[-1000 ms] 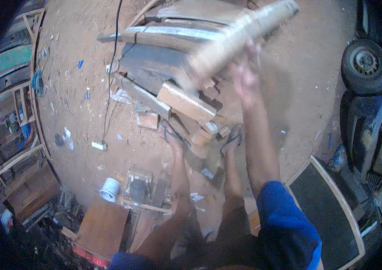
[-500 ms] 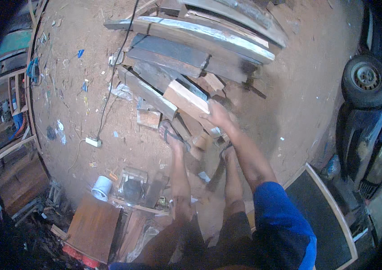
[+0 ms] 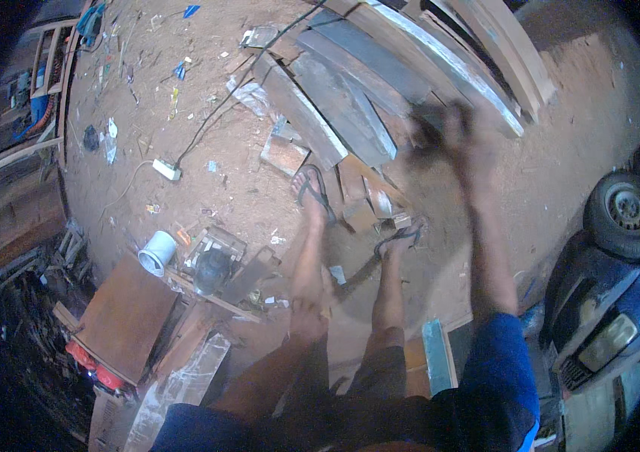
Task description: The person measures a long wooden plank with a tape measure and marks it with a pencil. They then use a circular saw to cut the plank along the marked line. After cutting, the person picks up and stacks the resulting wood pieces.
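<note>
My right hand (image 3: 474, 143) is raised over the right side of a pile of wooden boards, smeared by motion. A dark blurred shape (image 3: 427, 129) lies against its fingers; whether they hold it is unclear. Below and left of it are a grey board (image 3: 342, 105), a narrow board with a pale edge (image 3: 301, 113) and short wood offcuts (image 3: 360, 215). My left hand (image 3: 308, 316) rests at my left knee, its fingers too indistinct to read. My sandalled feet stand at the near edge of the pile.
A black cable runs to a white power strip (image 3: 167, 169). A white bucket (image 3: 157, 252) stands near a brown wooden panel (image 3: 120, 320) at lower left. A vehicle with a wheel (image 3: 625, 215) is at right. Long planks (image 3: 504, 56) lie at the far side.
My right hand was gripping a pale-topped wooden block in the pile; it is now farther right, and that block no longer shows there. My left hand has come into view. The view has turned.
</note>
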The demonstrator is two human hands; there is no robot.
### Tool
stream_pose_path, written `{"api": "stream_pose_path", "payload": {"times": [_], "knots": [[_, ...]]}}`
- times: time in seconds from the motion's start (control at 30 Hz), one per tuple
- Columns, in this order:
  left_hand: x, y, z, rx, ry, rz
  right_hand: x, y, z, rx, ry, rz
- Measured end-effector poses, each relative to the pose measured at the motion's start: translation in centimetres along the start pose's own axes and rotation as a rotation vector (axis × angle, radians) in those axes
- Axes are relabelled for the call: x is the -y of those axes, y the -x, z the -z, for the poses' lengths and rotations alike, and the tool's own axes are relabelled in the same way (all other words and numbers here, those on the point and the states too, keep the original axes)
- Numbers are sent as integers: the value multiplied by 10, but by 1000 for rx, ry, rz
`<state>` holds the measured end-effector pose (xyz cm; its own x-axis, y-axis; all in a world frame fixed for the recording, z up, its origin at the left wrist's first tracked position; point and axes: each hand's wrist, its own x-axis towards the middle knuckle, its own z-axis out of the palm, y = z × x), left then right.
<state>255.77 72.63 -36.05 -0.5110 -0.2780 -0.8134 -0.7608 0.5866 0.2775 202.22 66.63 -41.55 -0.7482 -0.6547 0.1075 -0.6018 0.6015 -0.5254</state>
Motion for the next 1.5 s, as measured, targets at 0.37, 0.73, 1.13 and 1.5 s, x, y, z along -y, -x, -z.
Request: {"api": "stream_pose_path", "payload": {"times": [0.37, 0.73, 1.13, 1.5], "knots": [[-4, -3, -11, -148, 86, 60, 72, 89, -246, 604, -168, -365], [-9, -1, 13, 30, 104, 75, -5, 130, 45, 680, -618, -653], [-4, -1, -13, 18, 77, 43, -13, 125, 62, 504, -1175, -1190], [0, 10, -18, 16, 126, 25, -35, 83, 55, 196, -661, -884]]}}
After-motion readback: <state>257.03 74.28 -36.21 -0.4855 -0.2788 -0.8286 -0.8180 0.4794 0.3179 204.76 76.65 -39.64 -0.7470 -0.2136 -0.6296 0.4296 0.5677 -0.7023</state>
